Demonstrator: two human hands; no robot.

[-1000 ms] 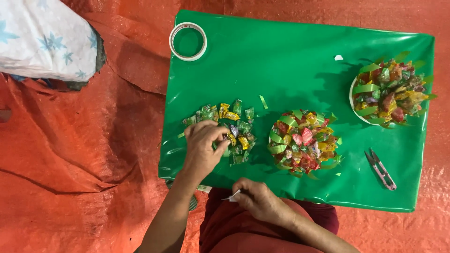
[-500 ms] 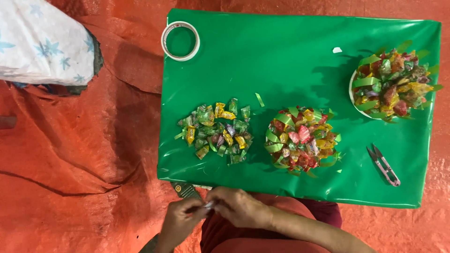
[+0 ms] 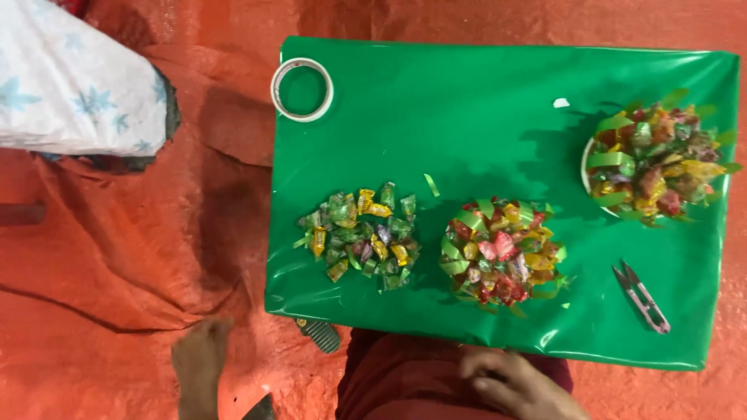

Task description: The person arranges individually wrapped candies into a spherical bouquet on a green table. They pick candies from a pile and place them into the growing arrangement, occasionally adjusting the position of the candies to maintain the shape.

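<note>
Candy pile (image 3: pixel 359 236) on green bench (image 3: pixel 482 117), beside candy bouquet (image 3: pixel 502 250). Left hand (image 3: pixel 201 359) blurred on orange tarp (image 3: pixel 117 272), grip unclear. Right hand (image 3: pixel 510 381) on lap, grip loosely curled, empty.

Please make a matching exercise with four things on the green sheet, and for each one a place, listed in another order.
Things:
1. roll of tape
2. loose pile of wrapped candies
3. small snips
4. candy bundle on a white plate

Places:
A. near the right edge of the green sheet, at the far side
B. far left corner of the sheet
C. near right part of the sheet, right of the middle candy bundle
D. left part of the sheet, close to the near edge

Pairs: 1-B, 2-D, 3-C, 4-A
</note>
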